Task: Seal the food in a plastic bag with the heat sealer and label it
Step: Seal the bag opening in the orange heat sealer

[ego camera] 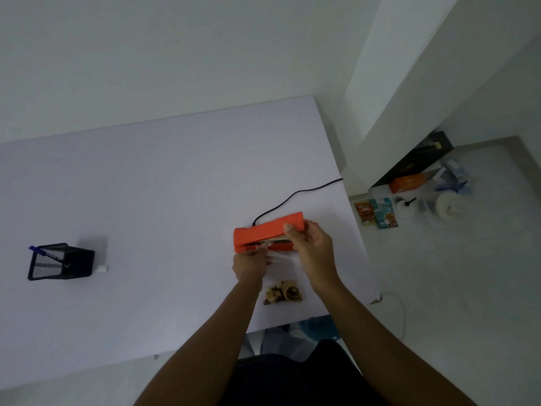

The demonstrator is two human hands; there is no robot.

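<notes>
Now, from the head view, we have the orange heat sealer [268, 232] lying crosswise near the right edge of the table [146, 186], its cord [295, 197] trailing far and right, probably so the slot faces us. Our left hand [250, 263] pinches the open end of the clear plastic bag [282, 259] at the sealer's near left side, feeding it under the lid. Our right hand [314, 253] curls over the sealer's right end, thumb on top, seemingly ready to press down. The food [283, 293] sits in the bag's bottom, near us and between our wrists, well clear of the sealing bar. A mesh pen holder [60, 262] with a blue pen [44, 252] stands far left, presumably for labelling.
</notes>
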